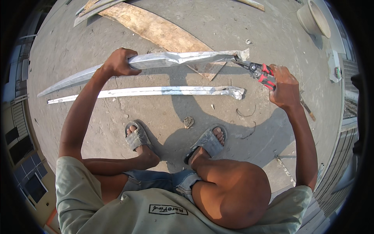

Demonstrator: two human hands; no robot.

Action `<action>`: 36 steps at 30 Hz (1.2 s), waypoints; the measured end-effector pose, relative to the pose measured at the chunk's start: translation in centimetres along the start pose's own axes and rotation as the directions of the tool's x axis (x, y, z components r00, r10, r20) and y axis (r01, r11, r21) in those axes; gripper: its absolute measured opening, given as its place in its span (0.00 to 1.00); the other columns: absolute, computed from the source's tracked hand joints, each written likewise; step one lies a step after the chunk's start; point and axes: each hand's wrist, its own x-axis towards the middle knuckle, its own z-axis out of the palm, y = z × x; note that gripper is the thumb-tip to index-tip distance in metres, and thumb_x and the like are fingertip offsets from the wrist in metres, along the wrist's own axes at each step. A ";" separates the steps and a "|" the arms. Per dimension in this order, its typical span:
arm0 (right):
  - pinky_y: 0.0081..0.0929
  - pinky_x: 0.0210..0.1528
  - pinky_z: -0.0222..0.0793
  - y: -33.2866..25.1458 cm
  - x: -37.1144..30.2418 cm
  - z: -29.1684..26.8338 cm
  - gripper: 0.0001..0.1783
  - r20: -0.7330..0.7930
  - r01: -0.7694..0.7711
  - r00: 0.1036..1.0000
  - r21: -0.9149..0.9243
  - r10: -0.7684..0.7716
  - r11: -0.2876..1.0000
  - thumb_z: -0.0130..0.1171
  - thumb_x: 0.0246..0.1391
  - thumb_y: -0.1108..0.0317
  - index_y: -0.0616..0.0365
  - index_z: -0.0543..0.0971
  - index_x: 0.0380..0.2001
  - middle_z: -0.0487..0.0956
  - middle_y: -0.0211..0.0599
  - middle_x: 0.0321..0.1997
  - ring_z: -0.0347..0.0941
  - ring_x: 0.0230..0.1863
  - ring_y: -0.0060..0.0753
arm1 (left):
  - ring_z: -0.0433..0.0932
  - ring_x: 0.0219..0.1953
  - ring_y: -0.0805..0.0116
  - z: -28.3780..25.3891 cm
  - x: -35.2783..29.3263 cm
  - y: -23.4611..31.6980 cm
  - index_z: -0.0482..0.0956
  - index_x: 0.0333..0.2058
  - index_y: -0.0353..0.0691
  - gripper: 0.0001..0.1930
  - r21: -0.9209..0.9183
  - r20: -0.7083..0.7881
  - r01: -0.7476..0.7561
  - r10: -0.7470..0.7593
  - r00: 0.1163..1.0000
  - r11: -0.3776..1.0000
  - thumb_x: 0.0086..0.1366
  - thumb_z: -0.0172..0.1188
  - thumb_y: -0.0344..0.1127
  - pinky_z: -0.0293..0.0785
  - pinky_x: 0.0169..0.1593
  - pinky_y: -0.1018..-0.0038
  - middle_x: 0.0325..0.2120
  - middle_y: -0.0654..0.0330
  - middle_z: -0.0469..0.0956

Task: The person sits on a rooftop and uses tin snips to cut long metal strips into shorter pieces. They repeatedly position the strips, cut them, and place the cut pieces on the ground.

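Observation:
My left hand (121, 63) is wrapped round a long silvery metal channel (156, 60), bent and crumpled toward its right end. My right hand (285, 86) grips pliers (257, 71) with red and black handles. The pliers' jaws reach the channel's ragged right end; whether they bite on the metal is too small to tell. Nearer to me, a second long metal strip (156, 91) lies on the ground, roughly alongside the first, with a crushed right end and a bluish patch.
A wooden plank (156, 29) lies beyond the channel, near more boards (93, 9) at far left. A pale bucket-like pot (313, 19) stands at far right. A small stone (188, 122) and bits of wire (246, 114) lie near my sandalled feet. A stick (309, 110) lies past my right wrist.

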 end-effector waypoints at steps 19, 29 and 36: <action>0.42 0.68 0.60 -1.3 -3.6 2.0 0.51 0.034 -0.166 0.985 -0.085 0.169 0.983 0.64 0.34 0.78 0.56 0.63 0.68 0.71 0.44 0.59 0.63 0.66 0.48 | 0.84 0.32 0.55 3.1 -1.1 0.2 0.83 0.38 0.38 0.22 0.154 -0.102 -0.102 0.119 0.988 0.983 0.48 0.79 0.43 0.80 0.39 0.63 0.30 0.53 0.85; 0.33 0.66 0.64 -8.9 -7.7 8.1 0.41 0.380 -0.505 0.858 0.749 0.347 0.428 0.58 0.42 0.78 0.61 0.67 0.65 0.74 0.46 0.58 0.71 0.61 0.43 | 0.82 0.41 0.60 2.7 -1.2 -0.1 0.81 0.42 0.40 0.22 0.213 -0.248 -0.073 0.126 0.960 0.974 0.52 0.77 0.42 0.73 0.52 0.61 0.37 0.57 0.83; 0.29 0.63 0.65 -10.0 -6.5 8.2 0.35 0.476 -0.553 0.809 0.814 0.344 0.176 0.55 0.46 0.77 0.63 0.69 0.62 0.76 0.38 0.56 0.71 0.59 0.29 | 0.79 0.43 0.60 4.3 -1.6 0.0 0.79 0.40 0.44 0.21 0.260 -0.393 -0.059 0.162 0.905 0.964 0.50 0.77 0.42 0.70 0.51 0.63 0.36 0.61 0.81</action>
